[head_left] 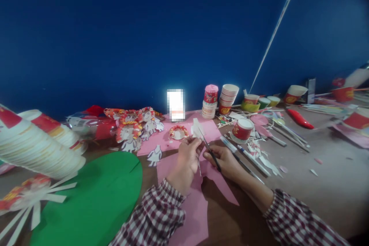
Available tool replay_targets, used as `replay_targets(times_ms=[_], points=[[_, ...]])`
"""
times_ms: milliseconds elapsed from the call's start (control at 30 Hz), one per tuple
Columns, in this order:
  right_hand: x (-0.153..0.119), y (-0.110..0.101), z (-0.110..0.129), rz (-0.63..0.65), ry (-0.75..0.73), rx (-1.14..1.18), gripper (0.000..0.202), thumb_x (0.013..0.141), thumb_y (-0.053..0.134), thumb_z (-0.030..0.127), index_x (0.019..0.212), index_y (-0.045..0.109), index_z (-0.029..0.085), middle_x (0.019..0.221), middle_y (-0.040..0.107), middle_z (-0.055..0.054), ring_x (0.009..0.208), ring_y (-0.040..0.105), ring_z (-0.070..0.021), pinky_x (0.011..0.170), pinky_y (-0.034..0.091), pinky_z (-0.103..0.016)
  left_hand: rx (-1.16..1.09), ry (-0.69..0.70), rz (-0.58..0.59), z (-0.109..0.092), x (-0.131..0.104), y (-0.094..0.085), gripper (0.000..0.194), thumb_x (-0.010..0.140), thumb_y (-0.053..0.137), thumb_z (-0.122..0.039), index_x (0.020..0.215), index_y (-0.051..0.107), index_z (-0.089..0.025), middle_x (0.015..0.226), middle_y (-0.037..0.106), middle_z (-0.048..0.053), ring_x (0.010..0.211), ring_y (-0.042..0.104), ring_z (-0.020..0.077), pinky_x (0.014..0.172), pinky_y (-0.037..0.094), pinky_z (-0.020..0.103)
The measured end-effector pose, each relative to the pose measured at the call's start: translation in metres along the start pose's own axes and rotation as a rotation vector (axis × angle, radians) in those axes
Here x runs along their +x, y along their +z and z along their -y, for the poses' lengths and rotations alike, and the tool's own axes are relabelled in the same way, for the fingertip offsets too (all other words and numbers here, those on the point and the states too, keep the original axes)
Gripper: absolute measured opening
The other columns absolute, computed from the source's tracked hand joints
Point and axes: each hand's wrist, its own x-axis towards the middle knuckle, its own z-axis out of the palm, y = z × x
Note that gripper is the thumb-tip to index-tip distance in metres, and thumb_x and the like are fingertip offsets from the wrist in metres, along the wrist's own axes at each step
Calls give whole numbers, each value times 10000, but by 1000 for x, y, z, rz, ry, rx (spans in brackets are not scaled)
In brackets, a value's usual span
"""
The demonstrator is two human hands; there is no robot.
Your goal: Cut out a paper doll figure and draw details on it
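Left hand [187, 157] fingers pinched on a white paper cutout [197, 130]. Right hand [225, 160] fingers clamped around scissors [210, 150], blades at the cutout, above pink paper [198, 196].

Cup stack [37, 142] left of paper sheet [187, 200]

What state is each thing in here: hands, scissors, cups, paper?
left hand: pinching the white paper piece
white paper piece: held up, partly cut
right hand: gripping the scissors
scissors: blades at the paper piece
red cup: upright, standing alone
cup stack: nested, upright
pink sheet: flat, edges cut away
green sheet: flat on the table
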Motion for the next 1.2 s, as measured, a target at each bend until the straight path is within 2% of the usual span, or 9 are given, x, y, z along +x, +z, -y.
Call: replay_targets(times_ms=[400, 800, 933, 1067, 1200], points=[[-2, 1, 0, -13, 13, -26, 306, 803, 621, 437, 713, 549, 154, 520, 399, 57, 464, 350, -74, 427, 251, -203, -31, -16, -21, 1, -2, 3, 275, 535, 680, -39, 705, 503, -163, 584, 576, -35, 545, 560, 94, 575, 433, 228], [-1, 3, -1, -25, 67, 14, 363, 753, 663, 493, 727, 576, 141, 507, 402, 62, 448, 347, -65, 405, 248, -195, -34, -70, 0, 0, -3, 3, 208, 566, 659, -60, 671, 504, -151, 574, 583, -22, 535, 561, 81, 575, 437, 212], [-1, -1, -4, 10, 91, 45, 380, 761, 643, 520, 805, 582, 148, 497, 443, 63, 416, 388, -71, 389, 288, -191, -10, -64, 32, -2, -2, 2, 218, 568, 678, -53, 681, 519, -149, 583, 570, -21, 541, 557, 91, 571, 434, 228], [1, -7, -7, 38, 96, 75, 370, 801, 593, 526, 786, 557, 158, 515, 478, 54, 411, 423, -73, 393, 327, -190, 18, -16, 32, -4, -2, 2, 243, 571, 692, -43, 695, 517, -159, 616, 569, -32, 578, 562, 83, 641, 453, 238], [1, -10, -6, 76, 104, 76, 356, 800, 605, 507, 793, 562, 153, 517, 487, 56, 406, 431, -71, 385, 331, -184, 61, 12, 46, -4, 1, 0, 234, 562, 701, -64, 683, 524, -157, 623, 572, -25, 585, 559, 92, 615, 438, 237]])
